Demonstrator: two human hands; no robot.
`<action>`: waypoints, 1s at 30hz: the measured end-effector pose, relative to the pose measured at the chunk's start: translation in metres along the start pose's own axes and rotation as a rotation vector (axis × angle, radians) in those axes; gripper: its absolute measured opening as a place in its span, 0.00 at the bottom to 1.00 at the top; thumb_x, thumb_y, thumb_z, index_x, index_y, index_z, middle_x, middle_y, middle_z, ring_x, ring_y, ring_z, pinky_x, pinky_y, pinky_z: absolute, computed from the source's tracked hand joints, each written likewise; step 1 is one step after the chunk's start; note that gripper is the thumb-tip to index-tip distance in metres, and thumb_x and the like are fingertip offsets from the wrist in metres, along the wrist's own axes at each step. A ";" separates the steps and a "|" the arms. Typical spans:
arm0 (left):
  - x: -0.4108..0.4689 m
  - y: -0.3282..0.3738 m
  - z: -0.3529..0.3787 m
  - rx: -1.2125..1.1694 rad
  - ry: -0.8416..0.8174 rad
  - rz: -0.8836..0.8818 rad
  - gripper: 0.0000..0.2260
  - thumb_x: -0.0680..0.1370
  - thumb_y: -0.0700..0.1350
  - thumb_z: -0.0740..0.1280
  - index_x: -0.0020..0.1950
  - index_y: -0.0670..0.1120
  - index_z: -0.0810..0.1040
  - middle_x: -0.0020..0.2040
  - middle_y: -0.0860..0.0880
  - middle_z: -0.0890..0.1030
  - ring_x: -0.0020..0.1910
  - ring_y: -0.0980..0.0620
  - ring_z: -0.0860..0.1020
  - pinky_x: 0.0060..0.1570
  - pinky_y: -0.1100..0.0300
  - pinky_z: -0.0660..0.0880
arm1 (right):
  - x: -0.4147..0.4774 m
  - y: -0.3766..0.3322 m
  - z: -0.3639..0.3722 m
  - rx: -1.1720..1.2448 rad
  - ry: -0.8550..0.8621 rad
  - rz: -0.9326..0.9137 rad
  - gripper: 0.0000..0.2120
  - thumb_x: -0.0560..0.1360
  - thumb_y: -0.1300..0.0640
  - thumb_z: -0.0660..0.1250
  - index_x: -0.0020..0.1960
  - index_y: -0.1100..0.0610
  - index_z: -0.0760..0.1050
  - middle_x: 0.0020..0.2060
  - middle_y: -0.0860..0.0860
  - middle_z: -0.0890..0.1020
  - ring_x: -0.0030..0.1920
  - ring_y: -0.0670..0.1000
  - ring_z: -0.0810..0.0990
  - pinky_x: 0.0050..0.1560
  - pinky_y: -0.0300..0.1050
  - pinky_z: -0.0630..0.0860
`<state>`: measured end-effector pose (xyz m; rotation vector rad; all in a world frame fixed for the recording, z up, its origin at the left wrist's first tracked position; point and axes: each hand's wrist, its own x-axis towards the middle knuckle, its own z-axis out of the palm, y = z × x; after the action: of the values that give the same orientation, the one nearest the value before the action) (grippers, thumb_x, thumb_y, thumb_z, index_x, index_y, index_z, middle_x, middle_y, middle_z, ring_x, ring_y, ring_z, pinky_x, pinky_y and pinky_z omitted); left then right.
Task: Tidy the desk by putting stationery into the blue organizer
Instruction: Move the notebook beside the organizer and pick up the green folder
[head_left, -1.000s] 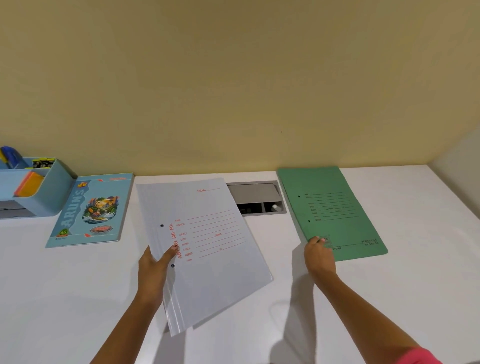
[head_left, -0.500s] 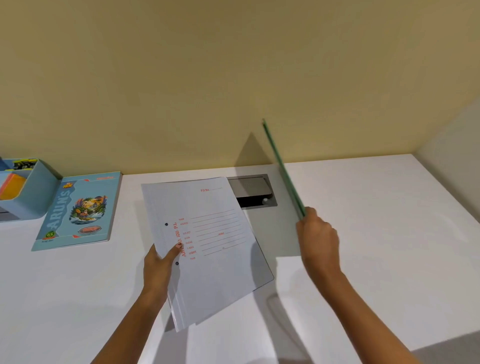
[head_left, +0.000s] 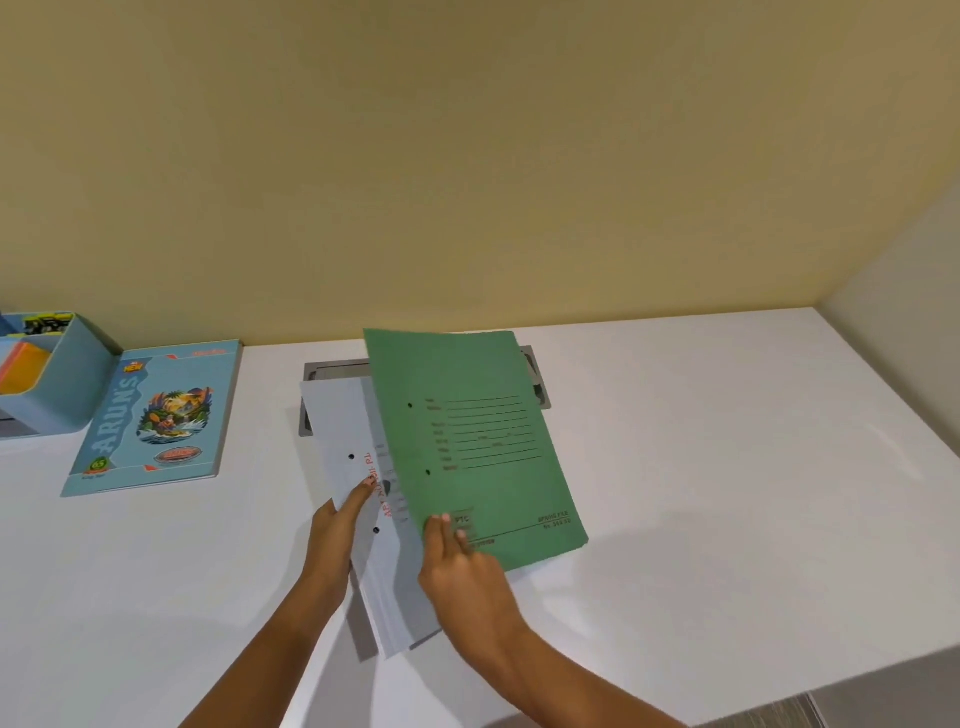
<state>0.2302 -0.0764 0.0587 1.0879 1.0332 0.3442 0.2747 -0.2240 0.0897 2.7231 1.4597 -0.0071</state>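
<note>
Holding a green folder by its lower left corner, the right hand sits just below the middle of the frame, thumb on the printed front and the other fingers hidden behind the card. The folder overlaps a white folder, covering most of its right side. Whether the two covers press together cannot be told. The left hand grasps the white folder at its left edge, thumb lying on the front near the red lettering and between the two punched holes. Both folders tilt with their tops leaning to the left, above the white desk, and a shadow shows beneath their lower ends.

Behind the folders, at the back of the desk, a grey cable tray set into the top shows on both sides of the green cover. To the left lies a blue notebook with a colourful picture on its front, flat on the desk. At the far left edge of the frame stands the blue organizer, cut off by the border, with something orange in one compartment and a yellow-and-black item in the one behind it. The notebook's upper left corner lies just beside the organizer.
</note>
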 end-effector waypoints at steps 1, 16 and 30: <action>0.000 -0.001 0.002 0.009 -0.022 -0.014 0.18 0.75 0.55 0.67 0.63 0.48 0.76 0.57 0.44 0.82 0.55 0.42 0.80 0.58 0.44 0.76 | -0.003 -0.002 0.007 -0.010 -0.039 -0.039 0.35 0.43 0.56 0.84 0.50 0.61 0.84 0.42 0.56 0.87 0.34 0.49 0.86 0.23 0.36 0.78; 0.017 -0.007 0.010 0.229 0.118 -0.011 0.23 0.69 0.43 0.77 0.59 0.39 0.73 0.56 0.39 0.80 0.54 0.39 0.79 0.58 0.42 0.75 | 0.013 0.001 0.040 0.081 0.121 -0.255 0.10 0.67 0.55 0.75 0.47 0.56 0.83 0.43 0.51 0.87 0.40 0.47 0.86 0.32 0.38 0.82; 0.002 -0.002 -0.041 0.248 0.027 0.167 0.28 0.72 0.45 0.73 0.68 0.53 0.64 0.59 0.52 0.75 0.46 0.56 0.80 0.38 0.61 0.78 | 0.039 0.087 0.048 0.992 0.214 0.909 0.25 0.79 0.51 0.61 0.71 0.59 0.60 0.68 0.56 0.68 0.66 0.56 0.70 0.66 0.52 0.70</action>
<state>0.1968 -0.0527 0.0530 1.4016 1.0297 0.3721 0.3700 -0.2417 0.0441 3.9940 -0.0086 -0.5364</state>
